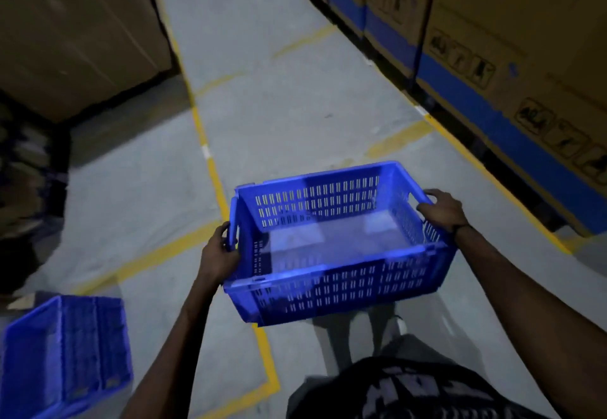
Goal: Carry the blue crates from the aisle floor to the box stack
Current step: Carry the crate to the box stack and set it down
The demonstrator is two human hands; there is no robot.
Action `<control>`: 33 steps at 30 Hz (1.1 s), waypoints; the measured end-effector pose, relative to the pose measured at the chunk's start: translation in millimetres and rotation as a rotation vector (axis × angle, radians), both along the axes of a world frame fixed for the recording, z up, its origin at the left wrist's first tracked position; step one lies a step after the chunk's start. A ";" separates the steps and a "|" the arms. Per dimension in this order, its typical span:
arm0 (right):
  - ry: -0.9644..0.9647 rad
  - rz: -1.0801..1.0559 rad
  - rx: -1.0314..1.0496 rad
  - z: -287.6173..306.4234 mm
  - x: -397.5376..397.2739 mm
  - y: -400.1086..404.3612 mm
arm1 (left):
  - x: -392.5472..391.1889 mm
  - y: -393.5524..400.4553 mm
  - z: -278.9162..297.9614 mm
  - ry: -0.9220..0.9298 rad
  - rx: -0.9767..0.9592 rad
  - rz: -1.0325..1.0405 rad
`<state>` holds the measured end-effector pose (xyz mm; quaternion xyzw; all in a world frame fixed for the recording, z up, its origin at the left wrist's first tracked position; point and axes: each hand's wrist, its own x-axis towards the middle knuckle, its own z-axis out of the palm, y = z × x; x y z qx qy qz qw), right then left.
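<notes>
The blue crate [338, 248] hangs clear of the aisle floor [289, 97], carried in front of the person at mid-scene. The left hand [220, 251] and right hand [443, 210] each have fingers curled around an end handle. It looks empty, stiff and light; the slotted plastic may be slick, so the handle cut-outs are the place to hold. Another crate [62, 356] sits near left.

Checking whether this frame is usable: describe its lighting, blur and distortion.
Head view: dim overall, with a bluish cast on the blue slotted plastic crate held by the left hand and right hand; motion blur smears the second blue crate and left cardboard boxes; wide-angle bending curves the yellow floor lines.
</notes>
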<state>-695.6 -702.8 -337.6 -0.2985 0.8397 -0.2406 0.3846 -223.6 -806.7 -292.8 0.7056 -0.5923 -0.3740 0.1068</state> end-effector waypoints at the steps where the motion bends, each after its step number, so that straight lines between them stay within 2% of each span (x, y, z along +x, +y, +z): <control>1: 0.007 0.041 -0.009 11.6 13.1 -11.6 | 19.9 11.2 1.5 0.055 -0.001 0.072; 9: 0.004 0.213 -0.118 76.4 166.2 -64.1 | 176.9 114.0 3.8 0.521 0.007 0.646; 13: 0.010 0.304 -0.187 93.0 255.6 -77.3 | 249.2 169.3 1.0 0.652 0.023 0.805; 18: 0.009 0.430 -0.251 105.0 365.4 -83.6 | 315.8 232.3 -2.0 0.711 -0.007 0.969; 23: -0.025 0.559 -0.283 93.2 447.3 -81.6 | 367.7 281.5 -10.7 0.710 -0.134 1.138; 26: -0.040 0.619 -0.269 76.7 478.6 -91.5 | 379.1 291.0 0.6 0.702 -0.236 1.241; 33: -0.086 0.756 -0.274 53.6 547.5 -144.1 | 408.8 282.6 15.4 0.668 -0.417 1.313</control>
